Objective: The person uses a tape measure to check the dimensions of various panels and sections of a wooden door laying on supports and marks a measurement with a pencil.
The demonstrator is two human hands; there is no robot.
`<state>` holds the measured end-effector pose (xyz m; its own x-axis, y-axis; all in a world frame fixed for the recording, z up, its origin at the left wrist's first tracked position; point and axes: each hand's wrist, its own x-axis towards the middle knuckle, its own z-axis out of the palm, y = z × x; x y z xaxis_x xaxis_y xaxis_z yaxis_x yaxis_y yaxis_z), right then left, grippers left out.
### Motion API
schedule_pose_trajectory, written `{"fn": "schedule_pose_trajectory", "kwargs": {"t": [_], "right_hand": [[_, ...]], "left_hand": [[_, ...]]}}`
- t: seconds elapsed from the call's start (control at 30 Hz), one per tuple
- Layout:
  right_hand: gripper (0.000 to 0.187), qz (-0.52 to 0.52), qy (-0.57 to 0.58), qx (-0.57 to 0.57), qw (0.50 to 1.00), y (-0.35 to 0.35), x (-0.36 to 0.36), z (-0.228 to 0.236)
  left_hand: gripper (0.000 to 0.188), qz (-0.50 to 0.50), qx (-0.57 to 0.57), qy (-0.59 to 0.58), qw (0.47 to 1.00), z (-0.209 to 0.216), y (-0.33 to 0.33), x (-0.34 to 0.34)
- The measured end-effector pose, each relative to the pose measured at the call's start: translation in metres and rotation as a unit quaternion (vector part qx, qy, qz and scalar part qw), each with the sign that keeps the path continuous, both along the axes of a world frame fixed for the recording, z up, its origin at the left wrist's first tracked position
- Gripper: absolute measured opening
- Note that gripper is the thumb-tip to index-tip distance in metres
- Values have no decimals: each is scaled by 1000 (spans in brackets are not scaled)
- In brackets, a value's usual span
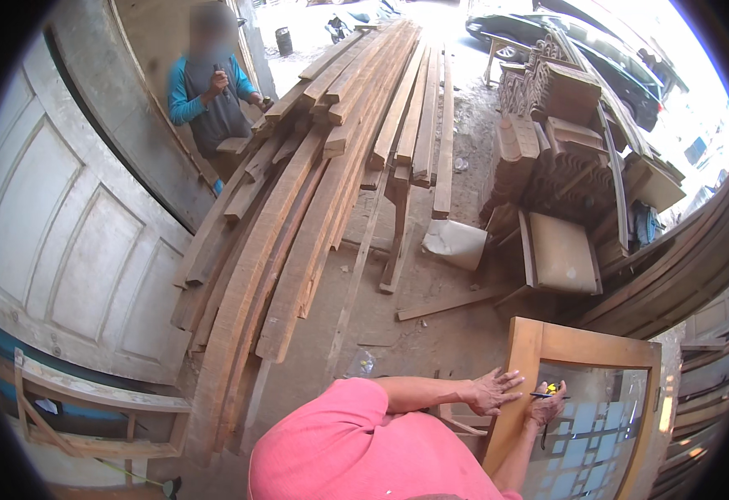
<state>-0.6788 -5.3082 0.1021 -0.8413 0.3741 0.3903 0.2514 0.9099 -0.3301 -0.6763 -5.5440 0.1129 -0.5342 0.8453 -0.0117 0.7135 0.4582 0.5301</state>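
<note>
My left hand (496, 392) lies on the wooden stile of a door panel (524, 354), fingers spread and flat. Just to its right, my right hand (547, 407) is closed around a thin dark pen or pencil (539, 394), whose tip points left toward the stile. A small yellow and black thing (553, 388), perhaps a tape measure, shows at the same fingers; a dark strap dangles below them. The panel has a glass pane (585, 433) with frosted square shapes, next to my right hand and forearm.
Long timber planks (298, 225) are stacked ahead and left. White panelled doors (81, 217) lean at the left. Carved wooden pieces (568, 96) are piled at the right, behind a chair-like wooden piece (560, 250). A person in blue sleeves (214, 100) stands back left; a dark car (581, 50) is beyond.
</note>
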Motion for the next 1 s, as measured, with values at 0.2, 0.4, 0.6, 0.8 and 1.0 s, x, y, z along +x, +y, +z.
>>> {"fn": "schedule_pose_trajectory", "kwargs": {"t": [0.2,0.4,0.6,0.8,1.0], "right_hand": [[59,-4,-3,-3,1000,-6,0,7],[57,-19,-7,-8,1000,-11,3,13],[58,-16,7,-6,1000,-12,0,12],[59,-18,30,1,999,-10,5,8],[59,-1,32,14,999,-7,-1,6]], "left_hand": [[61,-15,106,-44,993,19,-30,-11],[45,240,178,-120,947,-19,-128,-2],[37,179,-435,-193,861,-104,-261,75],[37,-58,-578,-213,786,-86,-313,133],[43,-10,-602,-100,792,-170,-337,181]]}}
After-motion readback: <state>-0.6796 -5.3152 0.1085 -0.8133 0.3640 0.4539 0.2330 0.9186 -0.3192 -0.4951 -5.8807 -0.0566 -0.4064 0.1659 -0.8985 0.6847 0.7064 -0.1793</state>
